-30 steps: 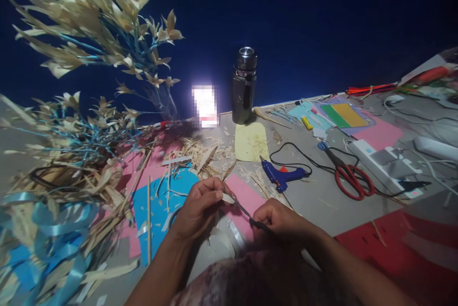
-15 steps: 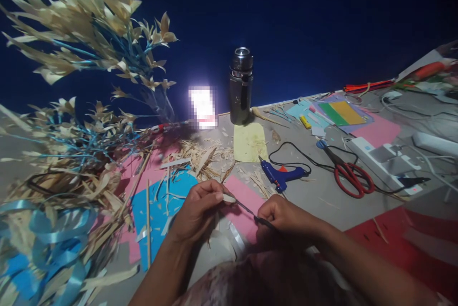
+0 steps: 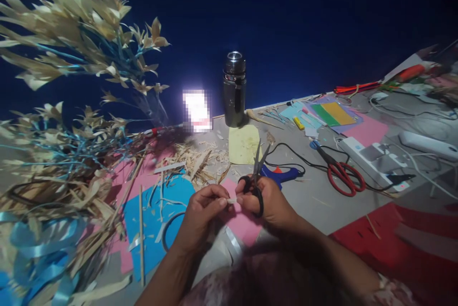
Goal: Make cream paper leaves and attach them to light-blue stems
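My left hand (image 3: 203,210) pinches a small pale strip of dried husk (image 3: 232,200) between thumb and fingers. My right hand (image 3: 277,205) has small black-handled scissors (image 3: 256,167) looped on its fingers. Their blades point up and away from me, slightly apart. The right thumb and a fingertip also meet the strip's other end, so both hands are close together. Beneath them lies a pink sheet (image 3: 250,229). A blue glue gun (image 3: 286,174) rests just beyond my right hand, partly hidden by it and the scissors.
Husk flowers on blue stems (image 3: 107,48) rise at left, above blue ribbon (image 3: 43,239). Husk scraps (image 3: 200,160) lie near a blue sheet (image 3: 153,229). A dark flask (image 3: 234,96) stands behind a yellow pad (image 3: 244,146). Red-handled scissors (image 3: 345,177) and a power strip (image 3: 370,160) are right.
The scissors have swung from pointing at my left hand to pointing up and away. My right hand has moved closer to my left, its fingertips now at the strip. The view has shifted slightly.
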{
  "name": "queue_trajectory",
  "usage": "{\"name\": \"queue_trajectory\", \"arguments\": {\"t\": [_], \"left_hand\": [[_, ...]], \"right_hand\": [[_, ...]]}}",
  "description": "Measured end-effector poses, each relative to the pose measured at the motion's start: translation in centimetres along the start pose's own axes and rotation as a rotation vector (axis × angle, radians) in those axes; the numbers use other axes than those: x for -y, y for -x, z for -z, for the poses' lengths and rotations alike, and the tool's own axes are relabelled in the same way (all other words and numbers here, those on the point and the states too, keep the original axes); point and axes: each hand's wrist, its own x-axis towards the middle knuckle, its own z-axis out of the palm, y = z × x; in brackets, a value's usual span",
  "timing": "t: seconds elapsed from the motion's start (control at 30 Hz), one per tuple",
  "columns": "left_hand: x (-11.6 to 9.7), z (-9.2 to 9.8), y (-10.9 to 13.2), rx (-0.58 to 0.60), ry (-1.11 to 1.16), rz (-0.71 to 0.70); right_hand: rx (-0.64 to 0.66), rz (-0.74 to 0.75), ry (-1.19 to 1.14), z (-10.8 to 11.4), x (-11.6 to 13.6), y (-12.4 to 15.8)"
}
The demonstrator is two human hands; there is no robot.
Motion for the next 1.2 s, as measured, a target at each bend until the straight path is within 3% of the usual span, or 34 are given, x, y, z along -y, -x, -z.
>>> {"name": "queue_trajectory", "arguments": {"t": [0.1,0.17,0.27,0.47,0.6,0.9,1.2], "left_hand": [[-0.1,0.5,0.1,0.019,-0.186,-0.06],[0.0,0.6,0.1,0.015,-0.252,-0.067],[0.3,0.5,0.1,-0.103,-0.19,-0.076],[1.2,-0.8,0.2,-0.284,0.078,-0.104],[1.1,-2.1,0.4,-0.368,0.112,-0.158],[1.0,-2.5,0.9,-0.449,0.078,-0.14],[1.0,-2.8,1.1,-0.433,0.122,-0.111]], "right_hand": [[0.043,0.037,0.12,0.9,0.0,-0.4],[0.0,0.047,0.146,1.2,-0.1,-0.6],[-0.072,0.046,0.139,1.1,-0.6,-0.5],[0.195,-0.04,0.153,-0.6,-3.4,0.7],[0.238,-0.136,0.136,-1.5,-5.4,0.8],[0.2,-0.168,0.13,-2.3,-4.9,0.7],[0.19,-0.179,0.131,-2.5,-4.8,0.6]]}}
